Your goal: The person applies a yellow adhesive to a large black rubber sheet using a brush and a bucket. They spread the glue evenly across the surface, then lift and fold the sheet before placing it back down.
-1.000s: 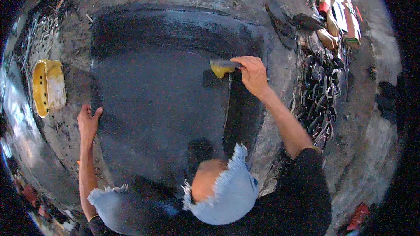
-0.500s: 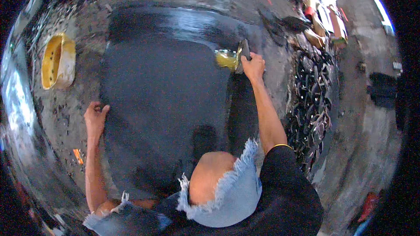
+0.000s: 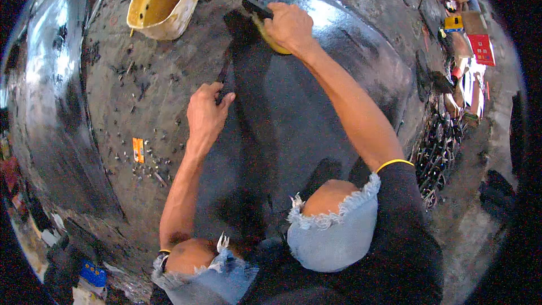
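Grey sheet [image 3: 307, 107]; left hand [image 3: 204, 112] apparently pinches its edge; right hand [image 3: 290, 27] grips tool [image 3: 256, 8].

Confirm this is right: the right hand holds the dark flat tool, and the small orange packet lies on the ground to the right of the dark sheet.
One part is wrong: the head view shows the small orange packet on the ground to the left of the dark sheet. The right hand does hold the dark flat tool.

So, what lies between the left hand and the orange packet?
The head view shows grey floor with dark scraps between the left hand and the orange packet.
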A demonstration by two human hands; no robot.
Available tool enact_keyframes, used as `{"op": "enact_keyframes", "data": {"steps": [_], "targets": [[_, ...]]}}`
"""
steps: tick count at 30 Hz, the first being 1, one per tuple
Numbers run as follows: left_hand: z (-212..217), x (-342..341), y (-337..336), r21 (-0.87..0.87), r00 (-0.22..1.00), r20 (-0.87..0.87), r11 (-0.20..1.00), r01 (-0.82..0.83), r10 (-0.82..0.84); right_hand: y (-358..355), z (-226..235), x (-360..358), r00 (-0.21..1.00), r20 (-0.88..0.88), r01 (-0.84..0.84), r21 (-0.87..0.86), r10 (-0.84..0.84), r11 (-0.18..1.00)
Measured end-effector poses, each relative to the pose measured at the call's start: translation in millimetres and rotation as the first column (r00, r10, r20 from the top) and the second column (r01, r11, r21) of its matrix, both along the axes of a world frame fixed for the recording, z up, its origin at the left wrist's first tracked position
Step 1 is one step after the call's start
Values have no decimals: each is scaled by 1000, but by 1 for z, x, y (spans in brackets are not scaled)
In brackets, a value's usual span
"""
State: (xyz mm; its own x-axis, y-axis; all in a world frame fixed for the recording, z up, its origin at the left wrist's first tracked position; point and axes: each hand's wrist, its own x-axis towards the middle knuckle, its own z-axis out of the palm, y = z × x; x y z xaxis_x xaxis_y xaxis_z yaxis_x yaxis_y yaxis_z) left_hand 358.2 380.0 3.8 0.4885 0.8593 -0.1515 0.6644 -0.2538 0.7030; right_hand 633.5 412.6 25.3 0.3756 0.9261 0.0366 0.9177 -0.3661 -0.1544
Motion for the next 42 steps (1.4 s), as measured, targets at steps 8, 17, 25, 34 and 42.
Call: {"op": "enact_keyframes", "data": {"steps": [8,17,25,34,42], "targets": [[-12,-49,43,-14,843,315,890,-455,436,-39,4,-10,919,-130,-387,-114,372,915],[-24,-56,150,-90,890,211,914,-395,405,-63,-13,98,614,-112,-772,119,781,624],[-81,-19,220,-21,984,155,996,-84,86,-441,7,204,987,-78,-140,30,142,990],[-110,25,195,688,865,-265,712,-140,426,-531,0,45,898,125,367,314,-421,876],[-107,-121,126,262,928,263,906,-333,265,-571,12,44,484,-148,873,150,-862,465]]}}
